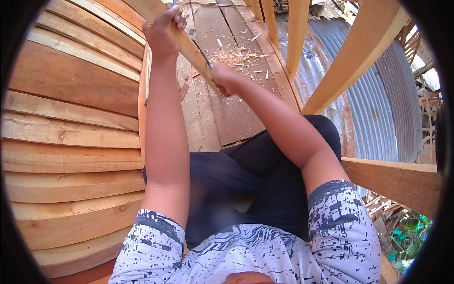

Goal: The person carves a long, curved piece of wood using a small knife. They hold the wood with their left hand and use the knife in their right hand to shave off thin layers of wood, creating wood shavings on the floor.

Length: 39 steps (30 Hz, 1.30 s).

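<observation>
A long strip of pale wood (190,51) slants from the upper left down toward the middle. My left hand (163,34) is closed around it near its far end. Lower on the strip, my right hand (224,79) is a closed fist beside the wood's near end. A thin dark blade (204,57) sticks out from that fist along the strip's right edge; its handle is hidden in my fingers, so its exact kind is unclear. Pale wood shavings (231,57) lie scattered on the plank floor (241,111) just beyond my right hand.
A wall of overlapping boards (75,137) rises close on my left. Upright wooden posts (297,38), a slanting beam (357,57) and a lower rail (392,182) stand on my right. Beyond them lies a corrugated metal sheet (373,109). My bent legs (279,180) fill the near middle.
</observation>
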Each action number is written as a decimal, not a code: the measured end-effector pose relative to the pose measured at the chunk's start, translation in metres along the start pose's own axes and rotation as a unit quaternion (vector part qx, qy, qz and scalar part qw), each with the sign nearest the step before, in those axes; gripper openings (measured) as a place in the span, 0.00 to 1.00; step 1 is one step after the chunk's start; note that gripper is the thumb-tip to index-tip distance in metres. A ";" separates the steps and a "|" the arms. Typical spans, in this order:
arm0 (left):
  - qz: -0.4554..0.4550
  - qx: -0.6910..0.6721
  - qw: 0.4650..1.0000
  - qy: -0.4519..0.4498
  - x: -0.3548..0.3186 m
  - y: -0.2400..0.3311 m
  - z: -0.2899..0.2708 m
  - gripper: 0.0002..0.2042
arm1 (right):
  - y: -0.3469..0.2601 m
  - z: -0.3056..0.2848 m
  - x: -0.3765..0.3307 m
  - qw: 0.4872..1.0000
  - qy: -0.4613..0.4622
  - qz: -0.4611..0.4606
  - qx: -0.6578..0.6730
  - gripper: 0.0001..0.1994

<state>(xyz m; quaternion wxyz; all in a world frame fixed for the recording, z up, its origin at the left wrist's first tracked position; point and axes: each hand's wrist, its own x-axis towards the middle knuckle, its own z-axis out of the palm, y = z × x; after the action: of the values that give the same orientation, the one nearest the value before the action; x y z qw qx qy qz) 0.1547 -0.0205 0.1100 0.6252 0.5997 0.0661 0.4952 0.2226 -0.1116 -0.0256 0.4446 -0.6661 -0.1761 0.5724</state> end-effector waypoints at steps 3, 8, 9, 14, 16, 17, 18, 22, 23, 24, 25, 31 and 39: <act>0.012 0.001 1.000 0.005 0.002 -0.004 0.009 0.10 | 0.007 -0.007 0.005 0.998 -0.021 0.034 0.038 0.14; 0.004 -0.016 1.000 -0.012 0.005 0.003 -0.008 0.10 | -0.029 -0.013 -0.008 0.994 -0.099 -0.035 -0.020 0.13; 0.002 -0.013 1.000 -0.014 0.003 0.002 -0.008 0.10 | -0.027 -0.013 -0.004 0.994 -0.098 -0.029 -0.024 0.14; 0.000 -0.010 1.000 -0.004 0.002 0.004 -0.011 0.09 | 0.003 0.001 0.006 0.999 -0.032 0.032 0.005 0.14; 0.006 -0.012 1.000 0.003 0.003 0.007 -0.023 0.09 | -0.006 -0.003 -0.003 0.997 -0.038 -0.005 -0.060 0.13; 0.009 -0.009 1.000 0.006 0.003 0.010 -0.027 0.09 | -0.016 0.000 -0.012 0.998 -0.044 -0.005 -0.051 0.13; 0.009 -0.025 1.000 0.003 0.004 0.011 -0.030 0.08 | -0.027 -0.003 -0.016 0.996 -0.069 -0.023 -0.060 0.13; 0.005 -0.050 0.999 -0.005 0.003 0.003 -0.026 0.08 | -0.001 -0.009 0.014 0.995 -0.017 0.004 -0.099 0.13; 0.006 -0.024 1.000 -0.002 -0.001 0.007 -0.025 0.08 | 0.011 -0.003 0.016 0.998 -0.034 0.012 -0.044 0.13; 0.008 -0.002 1.000 -0.003 -0.002 0.009 -0.025 0.09 | 0.017 -0.001 0.014 0.999 -0.048 0.018 0.011 0.13; 0.011 -0.007 1.000 0.002 0.001 0.011 -0.027 0.09 | 0.010 -0.001 0.012 0.999 -0.045 0.007 -0.024 0.13; -0.004 -0.032 0.999 -0.005 0.000 0.007 -0.034 0.10 | -0.035 -0.015 -0.016 0.990 -0.085 -0.052 -0.101 0.14; -0.010 -0.041 0.999 0.004 0.003 0.009 -0.037 0.11 | -0.021 -0.014 -0.010 0.989 -0.059 -0.030 -0.132 0.12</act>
<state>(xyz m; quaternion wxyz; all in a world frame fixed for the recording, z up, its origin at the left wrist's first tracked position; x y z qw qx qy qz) 0.1264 0.0050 0.1084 0.6538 0.5711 0.0542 0.4934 0.2384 -0.1127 -0.0039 0.3588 -0.6784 -0.2955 0.5690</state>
